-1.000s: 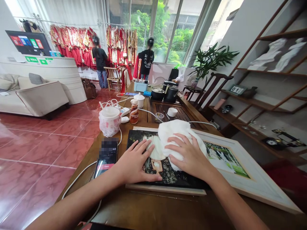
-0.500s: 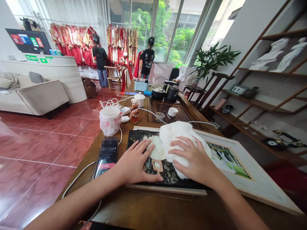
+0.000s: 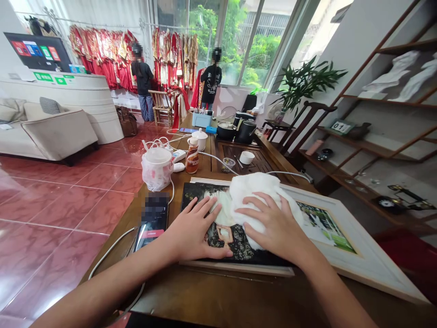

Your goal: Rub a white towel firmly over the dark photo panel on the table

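My left hand (image 3: 194, 230) lies flat with spread fingers on the left part of a dark framed picture (image 3: 244, 250), which shows a figure in a pale dress. Over the picture's right part, my right hand (image 3: 273, 223) grips a fluffy white cloth (image 3: 254, 184), its fingers curved across the top and pressing it down. The cloth covers part of the picture and reaches toward a second, white-framed photo (image 3: 372, 259) lying at the right. Some of the cloth is hidden under my palm.
On the wooden table (image 3: 205, 296), a phone (image 3: 152, 223) with a cable lies at the left. Behind it stand a bagged cup (image 3: 157, 168) and a brown bottle (image 3: 192, 157). Farther back are a white bowl (image 3: 246, 157) and black pots (image 3: 246, 132). Two people stand by hanging red garments.
My right hand and the white cloth have shifted only slightly over the picture. My left hand stays in place. The view has tilted a little.
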`<state>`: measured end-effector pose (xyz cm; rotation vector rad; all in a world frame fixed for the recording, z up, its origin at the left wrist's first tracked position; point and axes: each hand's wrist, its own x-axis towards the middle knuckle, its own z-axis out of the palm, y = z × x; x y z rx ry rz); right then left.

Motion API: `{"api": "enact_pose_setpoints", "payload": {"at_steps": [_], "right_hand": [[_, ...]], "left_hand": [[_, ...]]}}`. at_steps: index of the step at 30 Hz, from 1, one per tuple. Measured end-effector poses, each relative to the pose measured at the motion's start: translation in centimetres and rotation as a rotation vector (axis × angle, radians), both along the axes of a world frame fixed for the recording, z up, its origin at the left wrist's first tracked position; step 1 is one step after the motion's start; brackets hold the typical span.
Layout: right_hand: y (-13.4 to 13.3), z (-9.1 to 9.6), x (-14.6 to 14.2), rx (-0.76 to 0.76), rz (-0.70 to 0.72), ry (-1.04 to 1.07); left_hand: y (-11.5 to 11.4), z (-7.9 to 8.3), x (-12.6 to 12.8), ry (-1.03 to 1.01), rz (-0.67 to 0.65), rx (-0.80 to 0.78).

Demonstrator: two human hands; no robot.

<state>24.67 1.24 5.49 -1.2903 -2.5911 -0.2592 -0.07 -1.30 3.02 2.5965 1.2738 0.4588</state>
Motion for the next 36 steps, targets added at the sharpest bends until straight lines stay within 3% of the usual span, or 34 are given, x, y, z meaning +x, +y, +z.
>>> {"api": "enact_pose_setpoints", "payload": {"at_steps": [6, 17, 28, 36], "right_hand": [[2.0, 0.8, -1.5, -0.02, 0.005, -0.026], [-3.6, 0.1, 1.4, -0.013, -0.028, -0.011], [1.2, 0.5, -1.5, -0.011, 0.006, 0.001], [-2.8, -0.1, 1.1, -0.022, -0.012, -0.008]], "left_hand": [[-0.1, 0.0, 0.2, -0.011, 0.025, -0.007], [0.0, -0.5, 0.0, -0.068, 0.014, 0.021], [-0.1, 0.2, 0.4, -0.024, 0.022, -0.024], [-0.1, -0.2, 0.3, -0.066, 0.038, 0.001]]}}
